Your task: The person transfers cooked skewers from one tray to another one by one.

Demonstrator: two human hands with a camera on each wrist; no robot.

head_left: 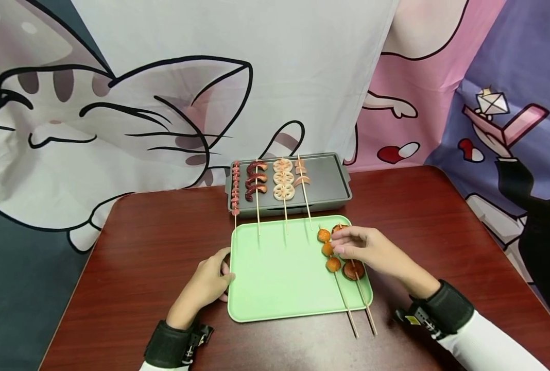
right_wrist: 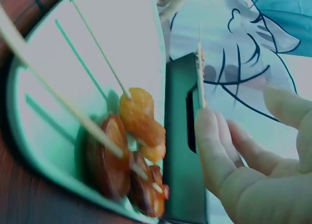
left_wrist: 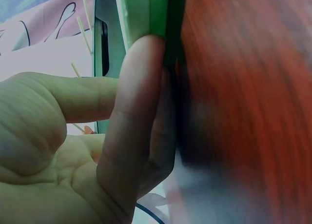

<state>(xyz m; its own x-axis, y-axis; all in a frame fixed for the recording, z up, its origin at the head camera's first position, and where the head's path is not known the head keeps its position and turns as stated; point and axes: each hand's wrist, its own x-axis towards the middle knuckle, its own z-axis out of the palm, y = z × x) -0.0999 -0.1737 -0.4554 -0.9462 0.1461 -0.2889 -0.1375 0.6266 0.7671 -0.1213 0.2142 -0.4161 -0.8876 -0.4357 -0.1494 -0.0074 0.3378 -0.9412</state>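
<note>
My left hand (head_left: 207, 278) grips the left edge of a light green tray (head_left: 275, 278). In the left wrist view, a fingertip (left_wrist: 144, 53) presses against the tray's rim. Over the tray's right side is my right hand (head_left: 365, 247), fingers loosely extended and holding nothing. Beneath and beside it lie two skewers: one of orange balls (head_left: 333, 265), the other of round brown pieces (head_left: 353, 269), partly hidden by the hand. Their sticks stick out past the tray's front edge. The right wrist view shows both the balls (right_wrist: 136, 109) and the brown pieces (right_wrist: 109, 155) apart from my fingers.
Behind the tray stands a dark grey grill pan (head_left: 328, 180). Across it lie skewers of small red pieces (head_left: 235, 190), dark curled tentacles (head_left: 256, 179), lotus root slices (head_left: 283, 178) and pinkish pieces (head_left: 301, 172). Printed curtains (head_left: 303, 67) hang behind the brown table (head_left: 164, 226).
</note>
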